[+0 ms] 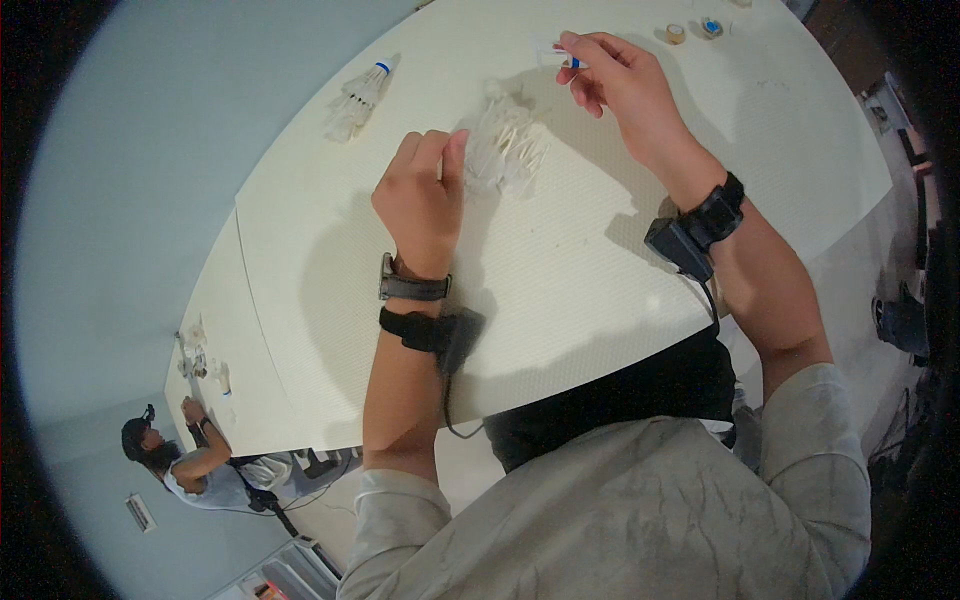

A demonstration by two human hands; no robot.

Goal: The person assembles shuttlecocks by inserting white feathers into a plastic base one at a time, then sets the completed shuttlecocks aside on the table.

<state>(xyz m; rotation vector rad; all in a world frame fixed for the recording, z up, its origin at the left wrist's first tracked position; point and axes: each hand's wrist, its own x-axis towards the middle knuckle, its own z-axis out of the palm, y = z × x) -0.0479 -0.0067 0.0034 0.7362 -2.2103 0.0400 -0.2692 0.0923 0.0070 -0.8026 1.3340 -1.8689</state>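
On my feed I've got a person (205, 480) in a dark cap (134, 436) off left by the white table (560, 310), plus a pale blue wall (150, 200).

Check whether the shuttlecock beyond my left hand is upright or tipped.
Tipped: the shuttlecock lies on its side on the table, blue-banded end farther from you, feathers nearer.

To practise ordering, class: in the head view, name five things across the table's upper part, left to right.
White shuttlecock, loose white pile, blue-banded piece in the right hand, tan roll, blue-centred round item.
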